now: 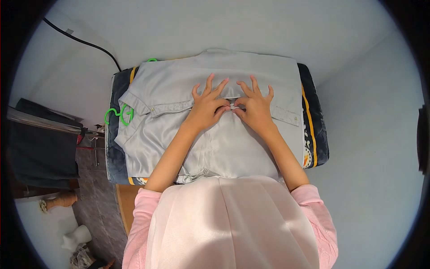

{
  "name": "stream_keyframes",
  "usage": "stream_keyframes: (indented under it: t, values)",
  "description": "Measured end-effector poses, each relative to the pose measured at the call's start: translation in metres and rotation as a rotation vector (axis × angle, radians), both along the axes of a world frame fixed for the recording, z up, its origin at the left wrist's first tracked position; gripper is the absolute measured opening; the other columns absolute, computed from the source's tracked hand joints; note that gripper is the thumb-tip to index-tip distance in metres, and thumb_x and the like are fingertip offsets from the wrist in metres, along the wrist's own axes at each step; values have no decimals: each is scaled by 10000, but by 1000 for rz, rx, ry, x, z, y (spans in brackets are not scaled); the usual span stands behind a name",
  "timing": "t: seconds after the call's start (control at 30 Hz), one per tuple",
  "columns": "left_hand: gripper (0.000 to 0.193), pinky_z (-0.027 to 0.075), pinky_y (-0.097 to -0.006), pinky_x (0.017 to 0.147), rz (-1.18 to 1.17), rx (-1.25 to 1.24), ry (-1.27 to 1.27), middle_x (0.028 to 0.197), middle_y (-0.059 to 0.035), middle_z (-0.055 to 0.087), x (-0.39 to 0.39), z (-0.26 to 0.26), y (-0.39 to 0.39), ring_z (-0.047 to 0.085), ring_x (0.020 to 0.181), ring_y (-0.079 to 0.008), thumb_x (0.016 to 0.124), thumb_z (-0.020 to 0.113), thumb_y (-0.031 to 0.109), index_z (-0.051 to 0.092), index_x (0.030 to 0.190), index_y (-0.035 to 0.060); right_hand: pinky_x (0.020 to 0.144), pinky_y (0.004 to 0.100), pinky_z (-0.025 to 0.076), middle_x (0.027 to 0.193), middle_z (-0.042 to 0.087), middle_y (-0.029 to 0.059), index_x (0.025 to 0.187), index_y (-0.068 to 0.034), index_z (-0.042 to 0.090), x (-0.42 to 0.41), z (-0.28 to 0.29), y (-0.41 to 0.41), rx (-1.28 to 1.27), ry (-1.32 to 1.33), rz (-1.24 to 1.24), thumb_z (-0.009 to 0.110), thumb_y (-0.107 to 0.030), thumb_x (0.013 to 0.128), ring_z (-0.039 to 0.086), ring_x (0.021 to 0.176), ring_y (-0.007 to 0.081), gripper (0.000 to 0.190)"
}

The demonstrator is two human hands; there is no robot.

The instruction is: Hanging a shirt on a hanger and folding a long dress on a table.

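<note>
A silver-grey satin shirt (231, 144) lies spread sideways, its collar (134, 101) to the left and its front placket (171, 109) running across the middle. Thumb and forefinger of my left hand (205, 109) pinch the placket edge near the centre. From the other side, my right hand (257, 109) pinches the same spot, the fingertips of both nearly touching. My other fingers are raised and spread. A small dark gap shows in the placket between my hands; what lies in my fingertips is mostly hidden. The hook of a green clothes hanger (126, 114) sticks out at the collar.
Under the shirt is a dark padded blanket (315, 124) with yellow stripes. A pale wall (235, 27) stands behind, and a black cable (84, 42) runs down it. At left, dark cloth (43, 144) hangs from a rail (50, 122). A white mannequin form (79, 237) is lower left.
</note>
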State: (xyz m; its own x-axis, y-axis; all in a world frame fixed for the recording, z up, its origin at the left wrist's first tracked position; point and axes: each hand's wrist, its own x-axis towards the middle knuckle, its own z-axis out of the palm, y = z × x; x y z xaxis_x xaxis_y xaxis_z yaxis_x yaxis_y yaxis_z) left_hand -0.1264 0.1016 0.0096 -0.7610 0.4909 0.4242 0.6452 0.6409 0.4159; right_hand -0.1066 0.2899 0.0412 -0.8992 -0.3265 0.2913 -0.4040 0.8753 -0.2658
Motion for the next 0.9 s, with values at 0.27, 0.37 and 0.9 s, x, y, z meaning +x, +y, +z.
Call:
stream_keyframes:
  t: [0.27, 0.37, 0.9]
  values:
    - [46, 91, -652, 1038, -23, -19, -20, 1504, -31, 359, 2, 3, 0, 143, 1434, -365, 806, 694, 206, 712, 822, 167, 1001, 734, 117, 1408, 452, 86, 784, -149, 738, -4, 11, -2, 70, -103, 0, 787, -213, 636, 217, 1411, 346, 168]
    - [54, 113, -657, 1033, -21, -10, -8, 1497, -32, 367, 4, 3, 1, 160, 1432, -357, 804, 688, 207, 712, 811, 159, 1010, 722, 103, 1395, 467, 48, 767, -145, 731, -5, 11, -4, 107, -88, 11, 790, -206, 613, 219, 1416, 329, 177]
    - [196, 74, -637, 1026, 120, 112, -130, 1478, -110, 385, -1, -4, 14, 120, 1431, -394, 863, 645, 309, 717, 881, 127, 1044, 634, 19, 1298, 538, -68, 795, -158, 666, -7, -23, 5, -73, 339, 171, 724, -203, 682, 349, 1362, 218, 134]
